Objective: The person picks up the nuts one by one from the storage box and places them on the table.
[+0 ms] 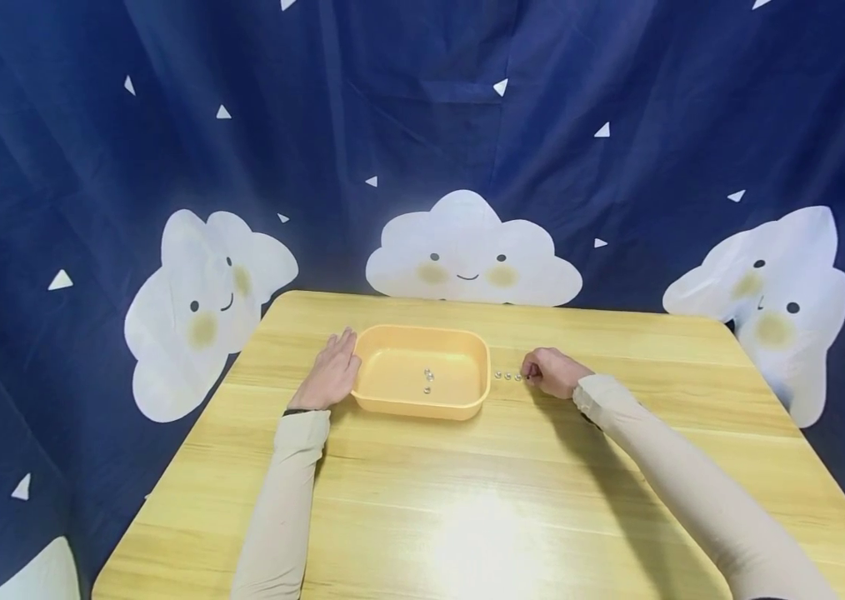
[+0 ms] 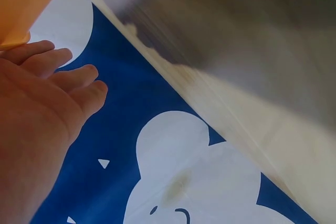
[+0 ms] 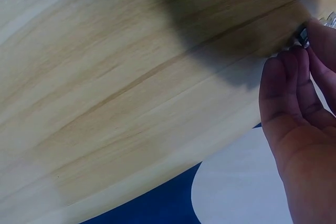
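Note:
A shallow yellow-orange plastic basin [image 1: 422, 410] sits on the table, with several small clear shiny beads [image 1: 427, 390] on its floor. At its left end my left hand [image 1: 328, 373] rests against the rim, fingers fairly straight; the left wrist view catches the fingers [image 2: 79, 80] beside the orange wall. Right of the basin, three similar beads [image 1: 508, 376] lie in a short row on the wood. My right hand [image 1: 553, 372] is at the row's right end, thumb and fingers pinching a small shiny bead [image 3: 303, 36], mostly covered by the fingertips.
The light wooden table [image 1: 407, 475] reaches back to a dark blue curtain [image 1: 422, 100] printed with white smiling clouds [image 1: 467, 242]. A bright glare spot lies on the near part of the tabletop. My right forearm [image 1: 692, 475] crosses the table's right side.

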Action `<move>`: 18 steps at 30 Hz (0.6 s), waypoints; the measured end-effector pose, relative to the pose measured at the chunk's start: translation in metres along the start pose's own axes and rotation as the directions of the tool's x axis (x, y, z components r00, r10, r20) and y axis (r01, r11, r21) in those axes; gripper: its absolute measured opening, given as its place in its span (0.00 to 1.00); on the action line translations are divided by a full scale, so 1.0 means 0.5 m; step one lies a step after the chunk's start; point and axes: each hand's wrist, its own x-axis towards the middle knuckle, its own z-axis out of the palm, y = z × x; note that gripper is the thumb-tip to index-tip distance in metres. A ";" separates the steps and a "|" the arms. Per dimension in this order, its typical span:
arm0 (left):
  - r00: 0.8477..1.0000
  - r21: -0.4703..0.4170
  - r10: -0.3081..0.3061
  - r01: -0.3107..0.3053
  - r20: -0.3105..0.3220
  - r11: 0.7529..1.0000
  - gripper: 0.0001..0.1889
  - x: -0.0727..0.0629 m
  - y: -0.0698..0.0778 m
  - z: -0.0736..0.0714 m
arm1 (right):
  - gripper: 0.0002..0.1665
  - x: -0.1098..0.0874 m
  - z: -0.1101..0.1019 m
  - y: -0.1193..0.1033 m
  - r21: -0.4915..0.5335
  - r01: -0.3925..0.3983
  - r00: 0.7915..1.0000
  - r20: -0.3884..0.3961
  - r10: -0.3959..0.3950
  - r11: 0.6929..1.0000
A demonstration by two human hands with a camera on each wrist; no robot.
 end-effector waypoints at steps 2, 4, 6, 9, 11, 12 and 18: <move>1.000 0.011 -0.002 0.002 0.003 1.000 0.32 -0.001 0.000 -0.001 | 0.07 0.001 0.000 0.000 -0.001 0.003 1.000 -0.002 -0.003 1.000; 1.000 0.016 -0.001 0.001 0.005 1.000 0.32 -0.001 0.000 -0.002 | 0.07 0.001 0.000 -0.001 0.003 0.003 1.000 -0.003 -0.003 1.000; 1.000 0.023 0.001 -0.001 0.008 1.000 0.32 -0.001 0.000 -0.002 | 0.07 0.001 -0.003 -0.003 0.005 0.007 1.000 -0.006 -0.006 1.000; 1.000 0.033 0.007 -0.007 0.002 0.999 0.32 0.000 0.000 -0.005 | 0.08 0.000 -0.006 -0.007 0.016 0.017 1.000 -0.008 -0.017 1.000; 1.000 0.046 0.011 -0.011 -0.007 0.999 0.32 0.002 0.000 -0.006 | 0.08 0.000 -0.007 -0.008 0.017 0.030 0.999 -0.013 -0.029 0.999; 1.000 0.051 0.013 -0.012 -0.012 0.999 0.32 0.002 0.000 -0.006 | 0.09 0.000 -0.007 -0.008 0.020 0.030 0.999 -0.015 -0.030 0.999; 0.999 0.070 0.033 -0.031 -0.030 0.997 0.33 -0.001 -0.003 -0.002 | 0.09 0.000 -0.001 -0.004 0.025 0.034 0.999 -0.011 -0.033 0.999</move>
